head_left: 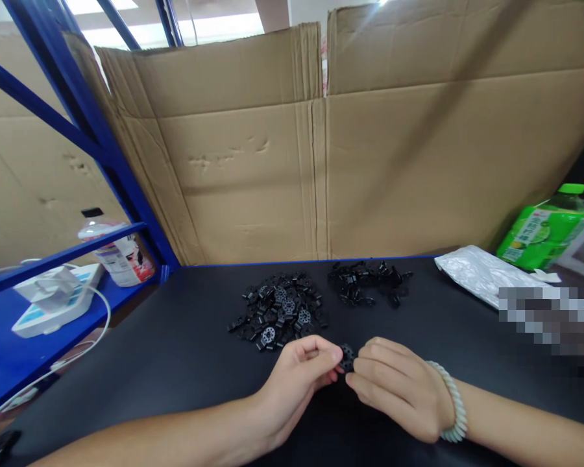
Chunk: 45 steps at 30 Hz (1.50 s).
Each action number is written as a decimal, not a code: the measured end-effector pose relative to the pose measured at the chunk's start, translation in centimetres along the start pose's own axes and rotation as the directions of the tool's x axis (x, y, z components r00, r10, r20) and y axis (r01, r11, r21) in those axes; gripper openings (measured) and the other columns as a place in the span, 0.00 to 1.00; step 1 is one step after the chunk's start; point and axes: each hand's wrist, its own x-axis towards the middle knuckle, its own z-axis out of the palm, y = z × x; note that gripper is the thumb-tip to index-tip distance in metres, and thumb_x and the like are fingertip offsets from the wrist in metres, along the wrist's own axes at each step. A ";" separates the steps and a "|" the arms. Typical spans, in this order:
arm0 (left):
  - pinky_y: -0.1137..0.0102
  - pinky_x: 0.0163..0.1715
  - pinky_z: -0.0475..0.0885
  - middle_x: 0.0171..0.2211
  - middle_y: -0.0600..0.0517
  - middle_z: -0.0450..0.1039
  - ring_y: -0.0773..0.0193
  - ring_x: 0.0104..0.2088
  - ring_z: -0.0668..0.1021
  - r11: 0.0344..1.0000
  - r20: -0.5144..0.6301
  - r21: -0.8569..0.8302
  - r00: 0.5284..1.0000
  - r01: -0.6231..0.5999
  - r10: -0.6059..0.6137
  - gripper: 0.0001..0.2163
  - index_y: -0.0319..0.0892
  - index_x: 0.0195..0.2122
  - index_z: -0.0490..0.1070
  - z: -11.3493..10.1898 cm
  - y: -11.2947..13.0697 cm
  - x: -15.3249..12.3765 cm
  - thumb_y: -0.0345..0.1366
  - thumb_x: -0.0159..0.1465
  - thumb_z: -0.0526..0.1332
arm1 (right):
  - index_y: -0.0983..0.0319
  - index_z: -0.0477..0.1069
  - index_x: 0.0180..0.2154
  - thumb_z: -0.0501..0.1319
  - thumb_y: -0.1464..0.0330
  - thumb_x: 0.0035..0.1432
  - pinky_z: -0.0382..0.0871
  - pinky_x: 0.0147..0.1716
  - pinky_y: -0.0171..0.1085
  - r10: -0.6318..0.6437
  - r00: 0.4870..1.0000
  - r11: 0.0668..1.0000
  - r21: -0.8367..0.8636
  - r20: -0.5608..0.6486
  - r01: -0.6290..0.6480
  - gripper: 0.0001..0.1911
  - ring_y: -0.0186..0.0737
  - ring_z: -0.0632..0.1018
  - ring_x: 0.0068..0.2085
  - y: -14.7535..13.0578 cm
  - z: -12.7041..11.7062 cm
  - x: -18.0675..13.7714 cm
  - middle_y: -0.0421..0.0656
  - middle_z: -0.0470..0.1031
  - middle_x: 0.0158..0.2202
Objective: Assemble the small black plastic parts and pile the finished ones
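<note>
Between my two hands is a small round black part (347, 358) with holes around its face. My left hand (304, 376) pinches its left edge between thumb and fingertips. On the other side, my right hand (401, 383), wearing a pale beaded bracelet (452, 402), is closed with its fingertips at the part's right edge; the fingers hide whatever else it may hold. Just beyond my left hand lies a heap of similar black parts (287, 308), round perforated heads with short tabs. A looser pile of thin, shiny black pieces (367, 282) sits farther right.
Cardboard panels (243, 175) stand behind the black tabletop (175, 350). To the left are a blue metal frame (111, 175), a white power strip (61, 301) with cable, and a bottle (121, 253). A silvery bag (477, 272) and a green bottle (540, 233) lie at right.
</note>
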 end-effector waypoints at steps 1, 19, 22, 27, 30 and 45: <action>0.75 0.31 0.63 0.23 0.54 0.69 0.70 0.27 0.68 0.999 -0.004 0.026 1.000 -0.024 0.024 0.09 0.36 0.23 0.71 0.0 0.0 0.1 0.36 0.53 0.68 | 0.65 0.71 0.36 0.56 0.77 0.55 0.68 0.29 0.39 0.044 0.999 0.998 0.040 -0.015 -0.043 0.08 0.40 0.71 0.28 -0.1 0.2 0.0 0.46 0.74 0.26; 0.73 0.29 0.60 0.22 0.55 0.66 0.68 0.26 0.66 0.892 -0.002 0.401 0.974 -0.207 0.227 0.12 0.37 0.23 0.69 -0.6 0.2 0.2 0.41 0.54 0.66 | 0.63 0.70 0.26 0.59 0.64 0.56 0.66 0.27 0.31 0.748 0.532 0.209 0.620 0.396 -0.756 0.11 0.33 0.71 0.27 0.1 1.6 0.2 0.40 0.72 0.24; 0.72 0.29 0.61 0.22 0.55 0.67 0.68 0.26 0.67 0.902 -0.013 0.383 0.975 -0.201 0.223 0.12 0.37 0.23 0.69 -0.5 0.3 0.2 0.41 0.54 0.67 | 0.63 0.71 0.25 0.58 0.65 0.56 0.66 0.27 0.31 0.752 0.554 0.269 0.602 0.357 -0.752 0.11 0.33 0.71 0.27 0.1 1.5 0.3 0.41 0.72 0.24; 0.73 0.29 0.61 0.22 0.55 0.67 0.68 0.26 0.66 0.905 -0.006 0.376 0.976 -0.200 0.218 0.11 0.37 0.23 0.70 -0.6 0.2 0.2 0.40 0.53 0.67 | 0.63 0.71 0.25 0.58 0.65 0.57 0.66 0.27 0.31 0.752 0.577 0.326 0.582 0.318 -0.745 0.11 0.34 0.71 0.27 0.0 1.4 0.4 0.41 0.73 0.24; 0.73 0.29 0.60 0.22 0.55 0.67 0.68 0.26 0.66 0.906 -0.010 0.372 0.976 -0.200 0.219 0.10 0.37 0.24 0.71 -0.7 0.3 0.2 0.39 0.54 0.67 | 0.63 0.71 0.25 0.58 0.66 0.57 0.66 0.27 0.31 0.752 0.587 0.352 0.570 0.299 -0.742 0.11 0.33 0.71 0.26 0.0 1.4 0.4 0.41 0.73 0.24; 0.73 0.28 0.59 0.21 0.55 0.66 0.68 0.26 0.65 0.909 -0.003 0.374 0.980 -0.182 0.197 0.11 0.37 0.25 0.72 -0.6 0.4 0.2 0.41 0.53 0.67 | 0.63 0.68 0.22 0.59 0.66 0.55 0.64 0.25 0.32 0.773 0.548 0.300 0.577 0.320 -0.760 0.12 0.34 0.70 0.24 -0.1 1.7 0.1 0.41 0.71 0.21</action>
